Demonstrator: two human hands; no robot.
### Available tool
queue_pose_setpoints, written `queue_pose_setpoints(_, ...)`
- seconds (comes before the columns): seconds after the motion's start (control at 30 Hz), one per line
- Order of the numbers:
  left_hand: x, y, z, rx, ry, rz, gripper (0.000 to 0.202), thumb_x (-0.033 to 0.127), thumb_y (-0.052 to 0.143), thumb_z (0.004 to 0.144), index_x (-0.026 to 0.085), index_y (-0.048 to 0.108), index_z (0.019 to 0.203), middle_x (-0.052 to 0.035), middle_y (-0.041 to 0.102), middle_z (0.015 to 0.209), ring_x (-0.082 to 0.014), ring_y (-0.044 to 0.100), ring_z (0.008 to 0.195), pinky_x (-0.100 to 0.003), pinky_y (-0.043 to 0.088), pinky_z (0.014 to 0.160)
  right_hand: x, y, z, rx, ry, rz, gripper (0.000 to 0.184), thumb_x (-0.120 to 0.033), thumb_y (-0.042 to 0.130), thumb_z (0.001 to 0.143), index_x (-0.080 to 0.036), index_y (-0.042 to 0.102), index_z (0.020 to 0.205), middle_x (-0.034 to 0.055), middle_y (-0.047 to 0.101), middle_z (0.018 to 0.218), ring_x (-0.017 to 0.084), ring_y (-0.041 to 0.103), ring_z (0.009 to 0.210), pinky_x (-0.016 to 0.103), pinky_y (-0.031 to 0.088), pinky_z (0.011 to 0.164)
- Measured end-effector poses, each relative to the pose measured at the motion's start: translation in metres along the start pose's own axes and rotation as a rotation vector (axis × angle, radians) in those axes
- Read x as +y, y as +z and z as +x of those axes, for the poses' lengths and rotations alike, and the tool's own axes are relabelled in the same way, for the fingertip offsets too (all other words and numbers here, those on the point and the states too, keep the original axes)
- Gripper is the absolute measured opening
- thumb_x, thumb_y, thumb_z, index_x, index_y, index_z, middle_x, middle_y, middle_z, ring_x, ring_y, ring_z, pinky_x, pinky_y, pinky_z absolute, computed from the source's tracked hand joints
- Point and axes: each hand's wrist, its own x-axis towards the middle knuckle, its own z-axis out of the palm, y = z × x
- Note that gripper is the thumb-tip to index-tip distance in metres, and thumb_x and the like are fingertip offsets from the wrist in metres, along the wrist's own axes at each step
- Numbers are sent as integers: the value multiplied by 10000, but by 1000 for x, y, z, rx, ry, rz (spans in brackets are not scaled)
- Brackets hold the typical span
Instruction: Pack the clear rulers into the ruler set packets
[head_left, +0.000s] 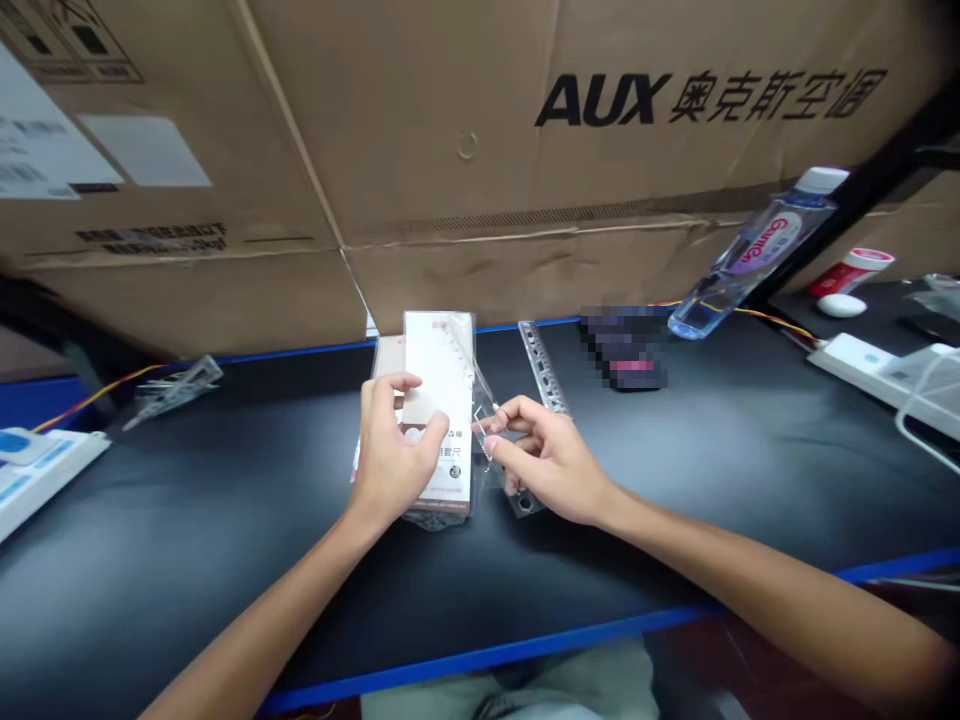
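A flat ruler-set packet (442, 360), a white printed card in a clear sleeve, lies in front of me. My left hand (397, 440) grips it from the left, thumb on its face and fingers curled over its left side. At its right edge, my right hand (544, 455) pinches a clear plastic set square (481, 420) between thumb and fingers. The set square slants up against the packet, partly hidden by the fingers. Behind my right hand lies a clear straight ruler (540, 360) with cut-out shapes, its middle covered by the hand.
A large cardboard box (450, 150) walls off the back of the black table (262, 560). Other clear drawing pieces (180, 390) lie at left. On the right are a dark pixelated object (622, 350), a tilted water bottle (757, 255) and a power strip (862, 355).
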Motion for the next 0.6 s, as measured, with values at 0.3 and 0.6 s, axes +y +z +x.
queue_pose_setpoints(0.3, -7, -3, 6, -17, 17, 27, 424, 303, 737, 771, 231, 518, 1127, -62, 479, 1205, -254, 574, 1124, -424, 515, 952, -1, 4, -1, -58, 21, 150, 226, -348, 703, 904, -213, 523, 922, 61, 724, 1142, 62, 601, 490, 231, 508, 451)
queue_pose_setpoints(0.6, -2, -4, 3, -254, 57, -58, 689, 271, 814, 647, 273, 468, 1243, -80, 414, 1349, -283, 509, 1245, -418, 519, 958, 0, 2, 4, -93, -18, 287, 261, -360, 719, 912, -217, 502, 929, 70, 731, 1178, 54, 597, 498, 245, 553, 498)
